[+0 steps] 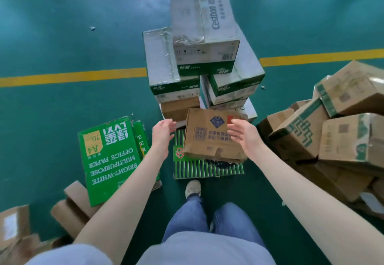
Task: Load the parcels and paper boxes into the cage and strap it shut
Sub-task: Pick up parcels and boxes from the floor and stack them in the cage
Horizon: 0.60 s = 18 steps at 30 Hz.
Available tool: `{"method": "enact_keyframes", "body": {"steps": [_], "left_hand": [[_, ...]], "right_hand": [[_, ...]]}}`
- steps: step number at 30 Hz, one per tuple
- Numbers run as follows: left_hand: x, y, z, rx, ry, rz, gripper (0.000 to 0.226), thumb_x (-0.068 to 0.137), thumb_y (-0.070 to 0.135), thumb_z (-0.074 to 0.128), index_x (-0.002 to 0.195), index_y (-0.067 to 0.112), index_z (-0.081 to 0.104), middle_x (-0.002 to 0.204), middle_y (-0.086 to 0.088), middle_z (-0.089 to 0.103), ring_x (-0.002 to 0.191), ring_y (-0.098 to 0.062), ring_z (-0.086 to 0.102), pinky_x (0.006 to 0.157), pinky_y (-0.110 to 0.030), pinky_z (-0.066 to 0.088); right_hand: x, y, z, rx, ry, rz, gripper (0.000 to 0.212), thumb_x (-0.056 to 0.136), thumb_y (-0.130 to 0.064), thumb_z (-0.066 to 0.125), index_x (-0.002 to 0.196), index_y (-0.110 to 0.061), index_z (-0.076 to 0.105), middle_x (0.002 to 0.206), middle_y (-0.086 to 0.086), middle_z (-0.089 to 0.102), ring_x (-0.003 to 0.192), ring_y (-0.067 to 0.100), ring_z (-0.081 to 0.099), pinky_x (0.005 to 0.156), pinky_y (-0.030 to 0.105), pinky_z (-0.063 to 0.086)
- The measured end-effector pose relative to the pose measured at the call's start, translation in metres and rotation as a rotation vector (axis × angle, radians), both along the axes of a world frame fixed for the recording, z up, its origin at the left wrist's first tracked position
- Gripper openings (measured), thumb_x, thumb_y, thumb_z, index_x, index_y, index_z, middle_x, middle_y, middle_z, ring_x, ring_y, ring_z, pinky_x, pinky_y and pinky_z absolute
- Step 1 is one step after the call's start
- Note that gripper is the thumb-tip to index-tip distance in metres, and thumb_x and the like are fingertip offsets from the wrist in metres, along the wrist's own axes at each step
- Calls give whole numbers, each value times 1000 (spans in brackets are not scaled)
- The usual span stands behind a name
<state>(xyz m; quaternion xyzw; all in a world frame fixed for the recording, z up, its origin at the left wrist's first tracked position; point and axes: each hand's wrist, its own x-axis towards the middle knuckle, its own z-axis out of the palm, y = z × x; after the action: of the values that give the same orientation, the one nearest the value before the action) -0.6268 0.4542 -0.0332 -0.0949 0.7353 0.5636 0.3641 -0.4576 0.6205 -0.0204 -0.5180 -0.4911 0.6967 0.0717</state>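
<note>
Fingers [170, 124] of left hand [163, 134] and right hand [244, 135] spread empty, flanking the brown box [209, 140] (stacked cartons [197, 56] behind).

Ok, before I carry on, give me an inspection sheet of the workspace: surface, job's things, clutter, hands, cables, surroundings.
Surface: green floor crossed by a yellow line.
Job's things: brown box lies on a striped box; green A4 paper box lies to its left; white-green cartons stacked behind; brown parcels heaped at right; more brown boxes lower left. Cage not in view.
Clutter: small scraps on the floor.
Hands: left hand and right hand open, one on each side of the brown box, gripping nothing.
Cables: nothing seen; no strap in view.
Surroundings: only the person's shoe and jeans.
</note>
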Motion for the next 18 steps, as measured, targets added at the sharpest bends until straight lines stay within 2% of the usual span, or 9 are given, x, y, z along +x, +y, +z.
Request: {"method": "enact_keyframes", "body": {"steps": [2,5,8,12,14,16,18], "left_hand": [[-21,25,0,-46,90,-37,14,100,17,47,107,15,60,118,-6,67,102,-18,62,99,-38,47],[-59,72,2,-138,238,-137,26,99,20,53,123,13,56,129,-8,60,114,-21,56,99,-36,44],[-97,115,10,-206,391,-255,54,97,25,58,145,9,38,146,-11,43,130,-24,45,103,-33,36],[-145,166,20,-284,535,-379,87,95,35,63,157,10,8,163,-10,11,149,-24,17,119,-43,18],[-168,190,17,-331,531,-429,96,93,43,63,158,13,-1,166,-7,0,152,-23,5,121,-46,11],[-184,207,14,-296,453,-451,102,91,46,64,158,16,-7,166,-6,-5,152,-24,1,122,-48,9],[-193,220,10,-220,341,-411,105,90,47,66,157,19,-10,166,-7,-5,152,-27,4,122,-50,11]], "right_hand": [[-20,23,2,31,-15,-13,24,101,-24,50,123,-15,51,126,9,59,115,25,57,95,34,47],[-55,70,8,111,-26,-6,46,99,-24,54,141,-12,40,133,8,51,122,26,51,102,39,44],[-93,123,19,173,-4,-6,61,96,-20,60,147,-11,29,137,8,44,123,24,45,106,42,38],[-150,189,25,242,24,36,77,94,-21,64,154,-15,16,156,13,27,140,27,33,112,42,27],[-175,215,22,237,53,87,85,93,-20,65,156,-14,8,158,12,25,142,26,31,114,40,24],[-197,232,15,195,86,151,92,90,-20,67,157,-14,4,150,7,37,137,25,38,116,40,26],[-211,241,4,146,75,182,95,83,-23,70,156,-15,10,142,3,48,131,25,46,116,45,28]]}}
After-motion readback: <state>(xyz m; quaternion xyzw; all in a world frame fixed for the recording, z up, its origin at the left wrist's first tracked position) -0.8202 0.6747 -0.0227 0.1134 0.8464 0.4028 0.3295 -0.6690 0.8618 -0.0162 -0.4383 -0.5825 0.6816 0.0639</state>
